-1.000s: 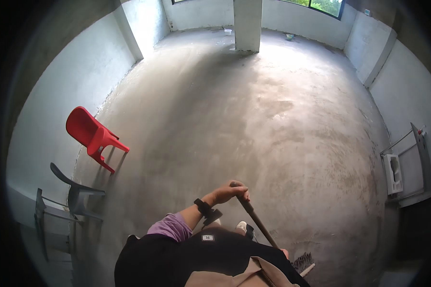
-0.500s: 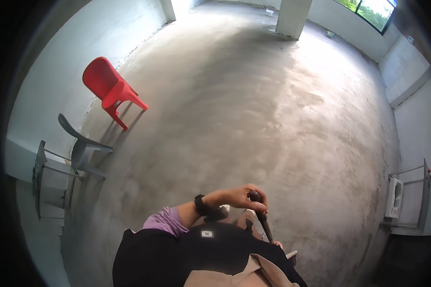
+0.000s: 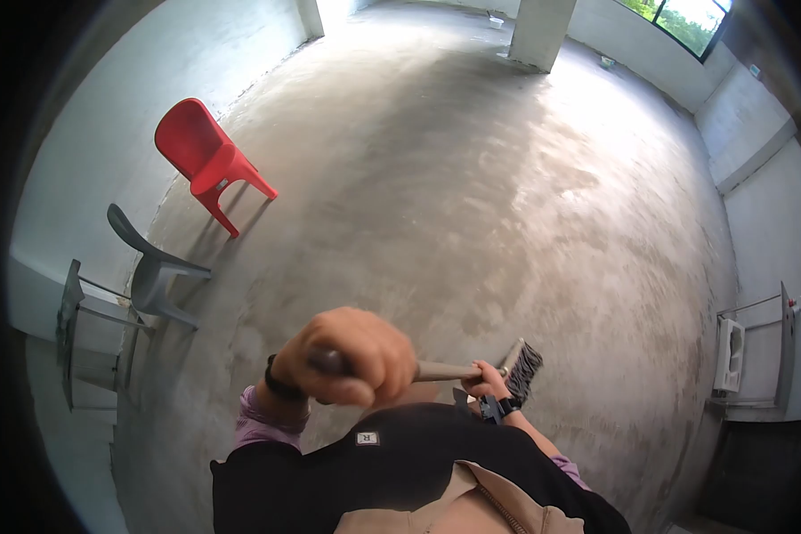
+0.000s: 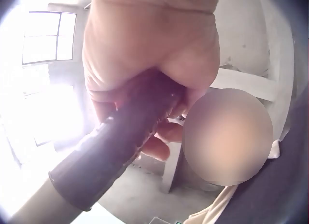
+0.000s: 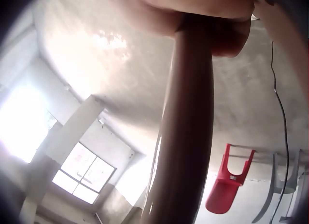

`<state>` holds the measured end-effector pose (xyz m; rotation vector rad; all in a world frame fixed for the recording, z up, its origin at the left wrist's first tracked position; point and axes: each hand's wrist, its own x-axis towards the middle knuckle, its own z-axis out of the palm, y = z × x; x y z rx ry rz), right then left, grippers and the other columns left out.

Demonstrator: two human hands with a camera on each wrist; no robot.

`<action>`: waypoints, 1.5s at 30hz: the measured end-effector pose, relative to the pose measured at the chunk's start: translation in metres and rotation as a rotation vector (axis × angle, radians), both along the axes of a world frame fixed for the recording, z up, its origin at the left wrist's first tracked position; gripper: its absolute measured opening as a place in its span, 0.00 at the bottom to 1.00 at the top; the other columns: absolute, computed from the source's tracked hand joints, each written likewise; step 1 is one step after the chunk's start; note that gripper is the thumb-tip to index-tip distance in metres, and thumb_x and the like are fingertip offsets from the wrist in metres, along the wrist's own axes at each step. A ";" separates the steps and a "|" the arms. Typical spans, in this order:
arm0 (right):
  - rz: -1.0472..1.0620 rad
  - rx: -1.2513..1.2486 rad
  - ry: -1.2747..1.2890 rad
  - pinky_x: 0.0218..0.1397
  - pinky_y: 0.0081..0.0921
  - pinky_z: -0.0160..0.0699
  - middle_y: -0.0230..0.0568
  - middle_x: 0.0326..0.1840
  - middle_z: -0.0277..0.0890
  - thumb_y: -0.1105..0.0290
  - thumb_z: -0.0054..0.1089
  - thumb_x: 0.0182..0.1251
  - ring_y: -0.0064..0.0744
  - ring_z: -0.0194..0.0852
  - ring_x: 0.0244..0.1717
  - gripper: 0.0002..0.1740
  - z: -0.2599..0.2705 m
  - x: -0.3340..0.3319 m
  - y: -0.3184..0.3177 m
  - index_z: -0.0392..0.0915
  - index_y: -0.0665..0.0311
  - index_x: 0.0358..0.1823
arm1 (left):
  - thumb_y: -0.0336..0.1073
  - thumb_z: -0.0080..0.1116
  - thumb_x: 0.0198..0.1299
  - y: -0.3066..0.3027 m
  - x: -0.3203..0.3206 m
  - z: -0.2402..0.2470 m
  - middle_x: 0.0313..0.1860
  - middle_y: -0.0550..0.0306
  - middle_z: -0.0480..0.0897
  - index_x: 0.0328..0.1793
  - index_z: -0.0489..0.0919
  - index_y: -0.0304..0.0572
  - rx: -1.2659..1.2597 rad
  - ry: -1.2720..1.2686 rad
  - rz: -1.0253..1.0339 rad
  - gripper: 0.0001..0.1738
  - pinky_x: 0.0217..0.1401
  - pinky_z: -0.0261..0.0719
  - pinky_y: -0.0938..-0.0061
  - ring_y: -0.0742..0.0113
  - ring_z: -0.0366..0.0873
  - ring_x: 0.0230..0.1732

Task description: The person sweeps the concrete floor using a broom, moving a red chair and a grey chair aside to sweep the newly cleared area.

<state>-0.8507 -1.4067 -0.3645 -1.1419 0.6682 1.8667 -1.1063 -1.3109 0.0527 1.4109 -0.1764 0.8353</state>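
Note:
A long-handled broom slants across the front of the body, its dark bristle head [image 3: 525, 370] low over the concrete floor to the right. My left hand [image 3: 351, 356] is raised before the chest and grips the top end of the broom handle [image 3: 443, 371]. The left wrist view shows the dark grip sleeve [image 4: 116, 137] running through that hand, fingers curled round it. Farther down, close above the broom head, my right hand [image 3: 488, 381] holds the handle. Seen from the right wrist, its fingers [image 5: 207, 7] wrap round the brown shaft [image 5: 186, 127].
A red plastic chair [image 3: 205, 160] and a grey chair [image 3: 160, 276] stand along the left wall. Behind them is a folding-type frame [image 3: 76, 334]. A square pillar [image 3: 538, 36] rises at the back. By the right wall a white part [image 3: 730, 356] hangs at a grey frame.
The left hand has risen and moved left toward the camera with the handle's top. The broom head has swung forward into view, with the right hand now plainly visible. The view has tilted lower.

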 end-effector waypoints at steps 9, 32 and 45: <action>-0.030 0.098 0.145 0.36 0.26 0.73 0.30 0.21 0.67 0.72 0.52 0.62 0.27 0.68 0.24 0.07 0.039 0.000 -0.022 0.66 0.59 0.26 | 0.39 0.60 0.58 -0.092 0.043 0.030 0.14 0.51 0.70 0.18 0.70 0.34 0.216 -0.083 -0.067 0.20 0.22 0.74 0.67 0.57 0.70 0.14; -0.285 -0.185 -0.423 0.21 0.34 0.75 0.45 0.25 0.74 0.70 0.45 0.55 0.37 0.71 0.17 0.07 -0.110 0.246 -0.405 0.68 0.68 0.29 | 0.38 0.53 0.59 -0.228 0.208 -0.199 0.21 0.56 0.74 0.22 0.72 0.40 -0.450 0.344 0.090 0.14 0.51 0.70 0.59 0.61 0.74 0.33; -0.228 -0.225 -0.382 0.19 0.28 0.65 0.35 0.15 0.68 0.65 0.44 0.57 0.31 0.64 0.14 0.12 -0.128 0.236 -0.440 0.66 0.59 0.18 | 0.28 0.49 0.53 -0.296 0.180 -0.167 0.26 0.52 0.77 0.21 0.70 0.36 -0.351 0.526 0.204 0.08 0.52 0.70 0.58 0.56 0.76 0.37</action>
